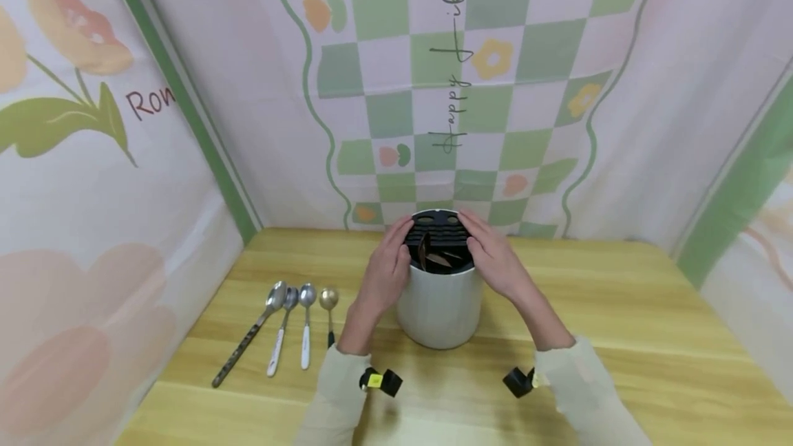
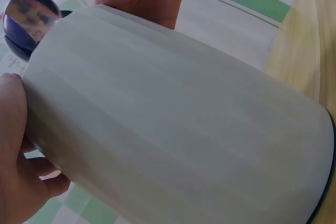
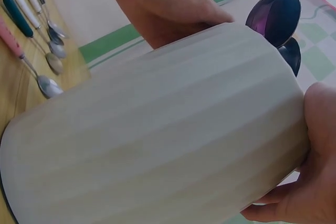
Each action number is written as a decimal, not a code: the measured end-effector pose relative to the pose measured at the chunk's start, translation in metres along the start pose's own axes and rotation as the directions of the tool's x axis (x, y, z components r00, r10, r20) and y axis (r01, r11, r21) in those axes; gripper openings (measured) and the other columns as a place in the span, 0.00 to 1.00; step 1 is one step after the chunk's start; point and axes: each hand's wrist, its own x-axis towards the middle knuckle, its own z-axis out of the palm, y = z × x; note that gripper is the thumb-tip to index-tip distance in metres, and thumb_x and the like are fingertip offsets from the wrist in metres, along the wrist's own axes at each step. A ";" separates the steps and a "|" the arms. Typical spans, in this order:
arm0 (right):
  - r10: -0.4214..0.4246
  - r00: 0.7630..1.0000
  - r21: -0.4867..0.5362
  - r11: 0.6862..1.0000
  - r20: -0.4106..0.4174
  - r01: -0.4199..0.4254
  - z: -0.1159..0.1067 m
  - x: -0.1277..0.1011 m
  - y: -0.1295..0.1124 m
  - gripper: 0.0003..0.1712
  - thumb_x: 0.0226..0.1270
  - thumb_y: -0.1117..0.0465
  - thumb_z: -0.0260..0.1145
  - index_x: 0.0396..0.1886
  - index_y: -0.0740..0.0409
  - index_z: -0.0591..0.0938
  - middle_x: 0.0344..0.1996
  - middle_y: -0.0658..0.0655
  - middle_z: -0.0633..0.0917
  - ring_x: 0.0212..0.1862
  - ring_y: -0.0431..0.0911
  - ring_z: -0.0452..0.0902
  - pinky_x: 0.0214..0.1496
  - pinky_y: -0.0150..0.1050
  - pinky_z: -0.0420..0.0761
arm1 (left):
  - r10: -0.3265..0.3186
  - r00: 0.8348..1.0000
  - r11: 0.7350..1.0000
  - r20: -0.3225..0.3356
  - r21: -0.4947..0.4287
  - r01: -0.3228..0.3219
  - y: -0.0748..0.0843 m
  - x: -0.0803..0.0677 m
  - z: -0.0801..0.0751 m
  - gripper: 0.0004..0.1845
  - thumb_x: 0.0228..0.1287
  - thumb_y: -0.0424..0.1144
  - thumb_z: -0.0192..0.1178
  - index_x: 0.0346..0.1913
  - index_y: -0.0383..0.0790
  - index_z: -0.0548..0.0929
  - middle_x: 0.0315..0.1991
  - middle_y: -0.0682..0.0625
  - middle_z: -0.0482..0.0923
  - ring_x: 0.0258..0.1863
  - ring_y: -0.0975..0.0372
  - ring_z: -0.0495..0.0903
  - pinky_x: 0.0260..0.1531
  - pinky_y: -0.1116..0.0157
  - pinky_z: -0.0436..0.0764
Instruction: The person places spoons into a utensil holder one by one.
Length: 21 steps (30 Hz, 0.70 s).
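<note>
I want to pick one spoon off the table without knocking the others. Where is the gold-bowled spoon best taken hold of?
Probably by its dark handle, from the side toward the white holder. The gold-bowled spoon lies flat at the end of the spoon row, bowl pointing away from the person, so that flank is free; the white-handled spoon lies close on its other side.

light: bright, even | shadows: soft, faint | head view: edges bowed | wrist views: close-up blur
</note>
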 end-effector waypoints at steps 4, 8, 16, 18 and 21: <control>-0.019 1.000 -0.030 0.999 -0.009 0.019 0.000 -0.001 -0.001 0.29 0.78 0.64 0.42 0.76 0.65 0.61 0.77 0.66 0.59 0.78 0.62 0.51 0.80 0.60 0.52 | -0.005 1.000 1.000 0.004 -0.009 0.005 0.000 0.000 -0.001 0.26 0.75 0.35 0.39 0.73 0.33 0.65 0.75 0.42 0.63 0.75 0.50 0.63 0.75 0.52 0.64; -0.038 0.999 -0.065 0.997 -0.022 0.037 0.002 -0.002 -0.001 0.29 0.78 0.63 0.43 0.76 0.66 0.61 0.77 0.65 0.60 0.78 0.62 0.52 0.80 0.59 0.53 | -0.020 1.000 1.000 0.020 -0.014 0.020 -0.001 0.000 -0.002 0.26 0.76 0.36 0.39 0.74 0.35 0.65 0.75 0.42 0.63 0.75 0.51 0.62 0.75 0.53 0.63; -0.039 0.999 -0.084 0.996 -0.034 0.037 0.004 -0.003 -0.003 0.29 0.79 0.63 0.43 0.75 0.65 0.62 0.77 0.64 0.61 0.78 0.61 0.54 0.80 0.58 0.54 | -0.073 0.996 0.996 0.054 -0.049 0.076 -0.002 -0.006 -0.014 0.28 0.80 0.43 0.38 0.77 0.40 0.59 0.79 0.46 0.56 0.78 0.54 0.56 0.78 0.53 0.57; -0.033 0.999 -0.083 0.996 -0.039 0.030 0.004 -0.004 -0.003 0.28 0.79 0.63 0.43 0.75 0.65 0.63 0.77 0.64 0.61 0.78 0.61 0.54 0.80 0.58 0.54 | -0.093 0.994 0.994 0.060 -0.044 0.095 -0.003 -0.010 -0.022 0.28 0.80 0.44 0.40 0.78 0.41 0.57 0.78 0.47 0.56 0.78 0.53 0.57 0.78 0.53 0.58; -0.030 0.998 -0.080 0.996 -0.046 0.026 0.004 -0.004 -0.002 0.28 0.79 0.62 0.43 0.75 0.65 0.63 0.77 0.64 0.61 0.78 0.61 0.54 0.80 0.58 0.55 | -0.122 0.990 0.992 0.065 -0.018 0.124 -0.007 -0.019 -0.038 0.29 0.78 0.44 0.43 0.78 0.42 0.57 0.77 0.44 0.59 0.76 0.51 0.61 0.75 0.51 0.62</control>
